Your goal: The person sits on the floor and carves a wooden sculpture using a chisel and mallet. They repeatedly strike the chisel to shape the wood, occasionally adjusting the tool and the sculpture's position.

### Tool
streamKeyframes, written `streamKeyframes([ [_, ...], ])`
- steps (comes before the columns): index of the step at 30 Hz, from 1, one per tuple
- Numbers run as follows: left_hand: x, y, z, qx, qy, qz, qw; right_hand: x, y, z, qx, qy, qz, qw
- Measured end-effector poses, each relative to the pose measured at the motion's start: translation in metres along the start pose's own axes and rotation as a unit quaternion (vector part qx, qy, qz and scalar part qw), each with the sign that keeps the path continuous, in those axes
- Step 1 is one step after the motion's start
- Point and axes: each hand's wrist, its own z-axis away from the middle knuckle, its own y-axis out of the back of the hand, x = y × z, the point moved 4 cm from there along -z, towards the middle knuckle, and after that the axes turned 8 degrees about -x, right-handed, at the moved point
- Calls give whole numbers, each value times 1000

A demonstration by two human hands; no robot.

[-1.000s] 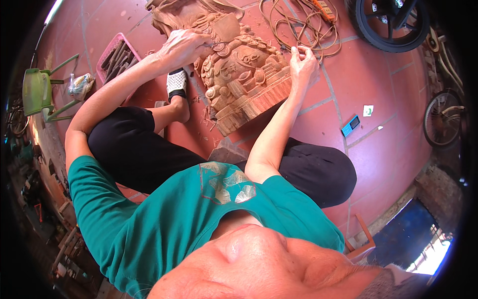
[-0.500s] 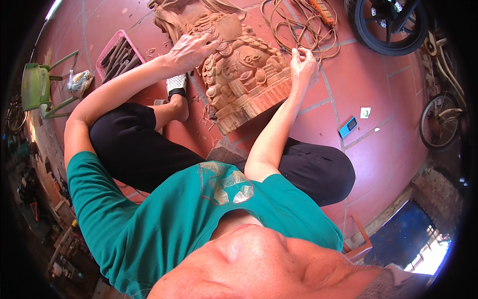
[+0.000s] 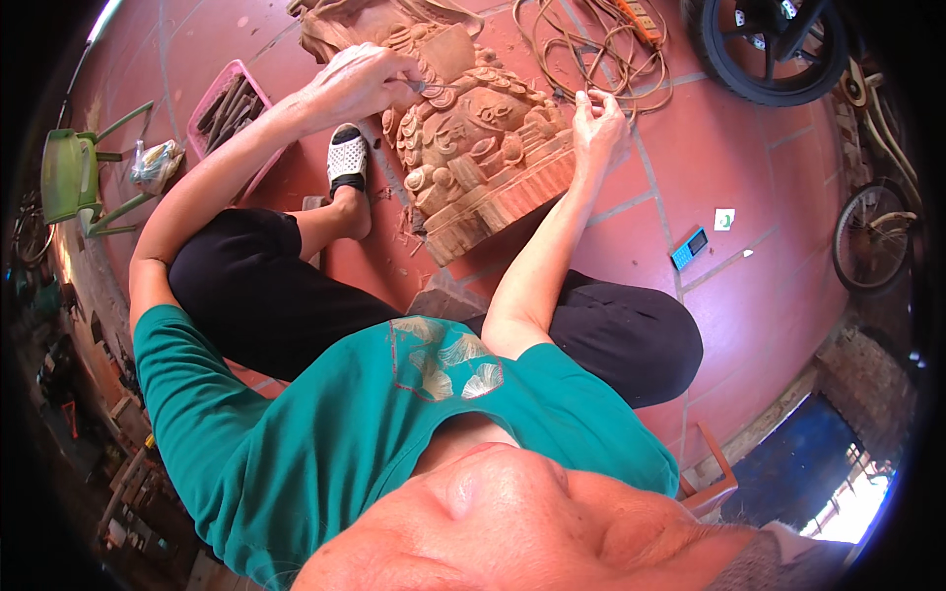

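Note:
A reddish-brown wood carving (image 3: 473, 128) with deep relief and a stepped base lies on the floor in front of me. My left hand (image 3: 363, 84) is closed over its left side, fingers pinched on a thin grey stick-like thing (image 3: 430, 87) whose tip reaches the carved surface. What kind of tool it is I cannot make out. At the carving's right edge is my right hand (image 3: 598, 126), its thumb and fingers drawn together. Anything inside that hand is hidden.
A pink basket (image 3: 213, 90) of dark sticks stands left, near a green stool (image 3: 69, 175) and a plastic bag (image 3: 156, 165). An orange power strip (image 3: 639, 22) with coiled cord (image 3: 591, 59) lies beyond my right hand. Right are a blue phone (image 3: 690, 250) and a motorbike wheel (image 3: 767, 49).
My left hand has shifted up and left, and the thin thing in its fingers now shows. My right hand has barely moved.

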Motion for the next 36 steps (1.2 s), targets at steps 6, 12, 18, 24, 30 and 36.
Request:
streamKeyframes([
  [6, 28, 7, -7, -74, -5, -144, 987, -3, 3, 1, -1, 2, 16, 1000],
  [12, 37, -5, -22, -124, -20, -240, 963, -1, 1, 0, 0, 10, 18, 1000],
  [18, 72, -6, -18, -81, -108, -306, 942, -3, 3, 1, -5, 4, 14, 1000],
  [24, 67, -17, -4, -7, -128, -306, 943, 1, -1, 0, 5, -3, 11, 1000],
  [30, 64, -14, -4, 28, -165, -289, 942, 0, 2, 0, 10, -7, 17, 1000],
  [36, 72, -12, -5, 21, -161, -305, 938, -1, 3, 1, -1, -17, 11, 1000],
])
